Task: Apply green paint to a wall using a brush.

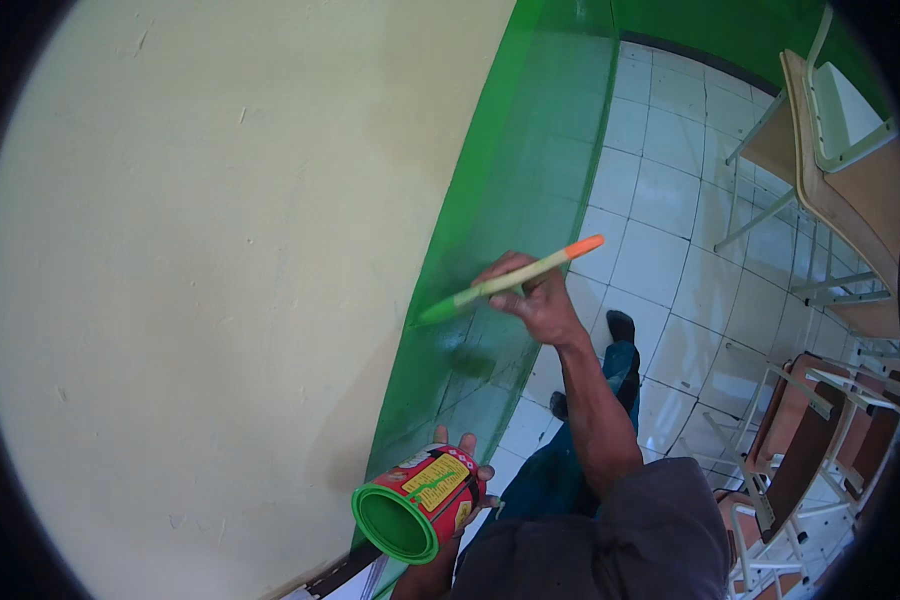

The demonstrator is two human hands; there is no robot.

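Observation:
My right hand (538,302) is closed around the handle of a paintbrush (538,269). The handle is cream with an orange end, and the bristles are coated in green. Its bristle tip is at the upper edge of the green band (515,130) on the wall, where it meets the cream part (230,250). Lower down, my left hand (486,484) grips a paint can (452,482) from behind, with its fingers around the side. The can is red with a yellow label, tilted with its open mouth toward me. Green paint coats its rim and has dripped down the label.
White floor tiles (660,190) run along the foot of the wall. Wooden chairs with pale metal frames (800,440) stand stacked at the right, below a wooden-topped desk or chair (820,200) at the upper right. My legs (550,480) are close to the wall.

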